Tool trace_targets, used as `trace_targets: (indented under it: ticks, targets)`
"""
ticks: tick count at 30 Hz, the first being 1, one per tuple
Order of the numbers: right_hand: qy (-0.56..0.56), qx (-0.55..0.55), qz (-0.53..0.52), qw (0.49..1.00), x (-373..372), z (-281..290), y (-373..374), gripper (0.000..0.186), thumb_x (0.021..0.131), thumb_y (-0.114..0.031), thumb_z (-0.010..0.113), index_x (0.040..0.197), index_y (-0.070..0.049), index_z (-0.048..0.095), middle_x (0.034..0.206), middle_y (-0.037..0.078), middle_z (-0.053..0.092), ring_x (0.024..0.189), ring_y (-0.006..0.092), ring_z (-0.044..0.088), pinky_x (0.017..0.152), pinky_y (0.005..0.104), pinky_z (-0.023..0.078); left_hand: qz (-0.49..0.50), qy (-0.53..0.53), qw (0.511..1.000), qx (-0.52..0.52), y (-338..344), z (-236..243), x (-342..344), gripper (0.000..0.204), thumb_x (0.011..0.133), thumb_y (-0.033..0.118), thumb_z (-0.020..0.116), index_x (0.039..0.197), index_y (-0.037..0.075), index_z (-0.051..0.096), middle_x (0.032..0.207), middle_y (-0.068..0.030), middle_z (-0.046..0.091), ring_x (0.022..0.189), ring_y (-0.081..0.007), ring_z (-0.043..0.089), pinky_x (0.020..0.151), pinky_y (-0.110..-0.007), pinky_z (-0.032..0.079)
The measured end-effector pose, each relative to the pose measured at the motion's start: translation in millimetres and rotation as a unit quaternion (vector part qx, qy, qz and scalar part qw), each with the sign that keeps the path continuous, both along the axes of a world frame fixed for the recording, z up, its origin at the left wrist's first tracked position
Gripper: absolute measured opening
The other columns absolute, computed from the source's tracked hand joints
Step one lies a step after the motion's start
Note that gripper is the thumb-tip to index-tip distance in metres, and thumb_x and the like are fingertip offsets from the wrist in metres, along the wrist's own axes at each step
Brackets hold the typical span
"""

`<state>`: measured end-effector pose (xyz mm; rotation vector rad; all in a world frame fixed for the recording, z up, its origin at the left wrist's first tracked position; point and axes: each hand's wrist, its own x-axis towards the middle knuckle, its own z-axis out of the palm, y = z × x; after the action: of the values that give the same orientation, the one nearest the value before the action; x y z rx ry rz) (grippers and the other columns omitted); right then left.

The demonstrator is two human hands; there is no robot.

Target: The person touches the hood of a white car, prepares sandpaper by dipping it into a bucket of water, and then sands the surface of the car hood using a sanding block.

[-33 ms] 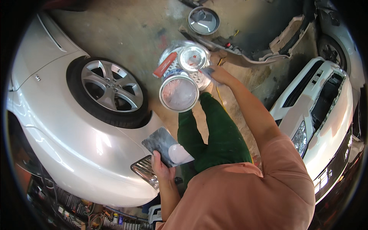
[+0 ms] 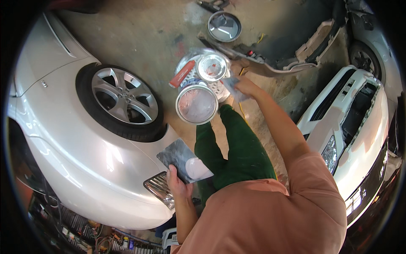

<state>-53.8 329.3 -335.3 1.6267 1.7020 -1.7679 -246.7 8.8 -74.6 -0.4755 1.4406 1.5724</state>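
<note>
My left hand (image 2: 178, 185) is gripping a board (image 2: 172, 157), likely to carry paste (image 2: 198, 168); my right hand (image 2: 246, 88) is pinching a grey blade (image 2: 230, 85).

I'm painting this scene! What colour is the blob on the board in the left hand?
The blob is pale pinkish white; the head view shows it best.

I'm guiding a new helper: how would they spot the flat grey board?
Start at the pale car filling the left side, then find its headlight. At the headlight's upper right, the left hand holds the board. Unlike the glassy headlight and the round tins above, it is dark grey and straight-edged, with one pale patch.
</note>
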Motion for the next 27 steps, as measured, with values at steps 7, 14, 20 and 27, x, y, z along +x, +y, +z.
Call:
trace_targets:
  ticks: [7, 14, 20, 27]
  targets:
    - [0.164, -0.184, -0.201, 0.948, 75, 195, -32, 0.042, 0.077, -0.002, 0.063, 0.119, -0.002, 0.062, 0.099, 0.007, 0.067, 0.092, 0.021, 0.065, 0.083, 0.0378, 0.054, -0.069, -0.056, 0.983, 0.163, 48, 51, 4, 0.046, 0.106, 0.03, 0.047, 0.141, 0.0, 0.045, 0.135, -0.0133, 0.057, 0.124, -0.0268, 0.057, 0.108, -0.045, 0.044]
    - [0.223, 0.363, 0.042, 0.904, 84, 425, -137, 0.049, 0.084, 0.006, 0.064, 0.131, -0.006, 0.058, 0.129, 0.018, 0.056, 0.118, 0.0302, 0.058, 0.099, 0.0377, 0.047, -0.227, -0.082, 0.942, 0.233, 97, 108, 4, 0.043, 0.106, 0.027, 0.05, 0.142, 0.003, 0.044, 0.132, -0.0089, 0.057, 0.12, -0.0216, 0.058, 0.104, -0.04, 0.046]
    - [0.213, 0.53, 0.017, 0.821, 45, 503, -249, 0.069, 0.072, 0.009, 0.074, 0.135, -0.014, 0.056, 0.132, 0.019, 0.05, 0.125, 0.039, 0.051, 0.103, 0.0446, 0.046, -0.29, -0.204, 0.889, 0.29, 79, 173, 20, 0.038, 0.104, 0.025, 0.053, 0.137, 0.007, 0.048, 0.124, -0.0064, 0.06, 0.114, -0.0194, 0.06, 0.099, -0.04, 0.05]
    - [0.056, 0.6, 0.021, 0.797, 56, 503, -325, 0.069, 0.067, 0.004, 0.075, 0.13, -0.02, 0.062, 0.128, 0.016, 0.051, 0.122, 0.0395, 0.052, 0.104, 0.0488, 0.045, -0.339, -0.168, 0.887, 0.265, 37, 212, 47, 0.04, 0.102, 0.02, 0.055, 0.138, 0.005, 0.046, 0.128, -0.0086, 0.058, 0.115, -0.0227, 0.059, 0.099, -0.042, 0.051]
